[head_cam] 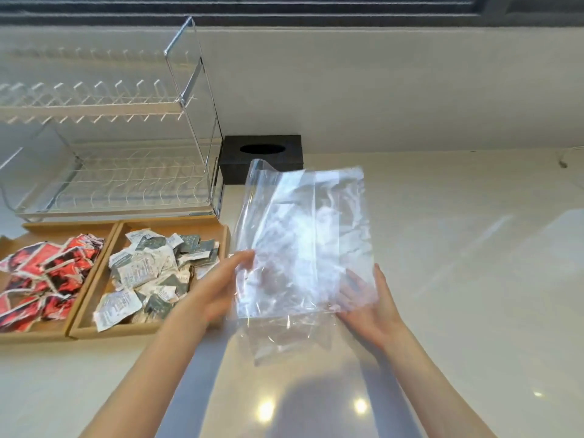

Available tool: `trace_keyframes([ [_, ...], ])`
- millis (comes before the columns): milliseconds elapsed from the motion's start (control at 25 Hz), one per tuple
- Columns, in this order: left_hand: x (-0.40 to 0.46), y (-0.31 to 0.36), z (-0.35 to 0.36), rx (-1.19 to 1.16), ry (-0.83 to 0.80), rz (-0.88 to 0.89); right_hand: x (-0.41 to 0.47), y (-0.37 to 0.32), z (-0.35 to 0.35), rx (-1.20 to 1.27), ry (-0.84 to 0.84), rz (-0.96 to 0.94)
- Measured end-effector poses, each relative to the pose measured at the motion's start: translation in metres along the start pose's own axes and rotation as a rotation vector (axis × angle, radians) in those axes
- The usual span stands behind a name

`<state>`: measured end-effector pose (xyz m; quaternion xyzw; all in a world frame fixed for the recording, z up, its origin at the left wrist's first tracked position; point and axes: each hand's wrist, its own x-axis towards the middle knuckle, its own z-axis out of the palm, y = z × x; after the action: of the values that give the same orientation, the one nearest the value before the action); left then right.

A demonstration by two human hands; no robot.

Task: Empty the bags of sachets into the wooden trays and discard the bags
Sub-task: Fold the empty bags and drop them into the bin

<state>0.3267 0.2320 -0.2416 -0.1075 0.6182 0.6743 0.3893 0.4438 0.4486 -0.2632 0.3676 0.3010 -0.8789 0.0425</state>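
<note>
An empty clear plastic bag [303,235] is held flat above the counter, just right of the trays. My left hand [221,286] grips its lower left edge, thumb on top. Its lower right corner rests in my right hand [369,308], fingers partly seen through the plastic. At the left, one wooden tray [151,328] holds several white and grey-green sachets [151,273]. A second wooden tray [38,335] beside it holds several red and black sachets [47,273].
A chrome two-tier dish rack [120,147] stands behind the trays. A black tissue box [262,153] sits against the wall behind the bag. The pale glossy counter [458,248] stretches to the right.
</note>
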Motion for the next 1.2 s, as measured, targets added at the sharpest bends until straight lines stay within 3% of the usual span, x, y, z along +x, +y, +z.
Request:
trace_keyframes([
  [240,-0.016,-0.041,0.002,-0.075,0.229,0.103,-0.019,0.006,0.012,-0.061,-0.241,0.094],
  [440,-0.041,-0.061,-0.009,0.105,0.46,0.208,-0.024,0.003,0.018,-0.427,-0.249,0.155],
  [520,-0.055,-0.066,-0.011,0.146,0.473,0.26,-0.034,0.009,0.025,-0.611,-0.266,0.142],
  [640,-0.075,-0.073,-0.02,0.149,0.431,0.309,-0.043,0.035,0.028,-0.796,-0.243,-0.037],
  [880,-0.136,-0.097,-0.071,0.163,0.287,0.301,-0.075,0.109,0.038,-0.751,-0.13,-0.192],
  [1200,-0.218,-0.158,-0.173,0.232,0.259,0.196,-0.136,0.244,0.054,-0.712,-0.073,-0.173],
])
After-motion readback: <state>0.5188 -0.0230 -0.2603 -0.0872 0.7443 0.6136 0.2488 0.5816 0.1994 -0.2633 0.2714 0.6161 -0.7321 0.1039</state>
